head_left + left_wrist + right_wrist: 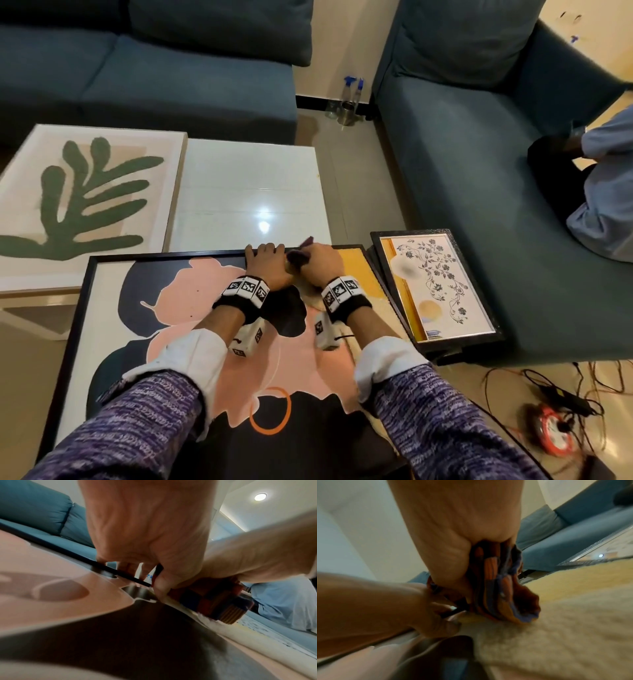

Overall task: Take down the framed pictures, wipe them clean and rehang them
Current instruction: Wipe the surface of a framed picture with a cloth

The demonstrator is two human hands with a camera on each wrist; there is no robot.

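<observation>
A large black-framed picture [191,318] with pink and dark shapes lies flat in front of me. My left hand [266,255] grips its far black edge [120,573], fingers curled over the frame. My right hand [317,262] holds a bunched striped orange and purple cloth [503,591] and presses it on the glass near the far edge, right beside the left hand. The cloth [216,601] shows checked in the left wrist view. A white-framed green leaf picture [85,195] lies on the table at left. A small floral picture [435,287] leans by the sofa at right.
A white glossy table [250,192] stands beyond the big picture. Blue sofas [462,144] stand behind and to the right, with a seated person [599,192] on the right one. Spray bottles [352,99] stand on the floor between the sofas. Cables and an orange reel [551,428] lie on the floor at right.
</observation>
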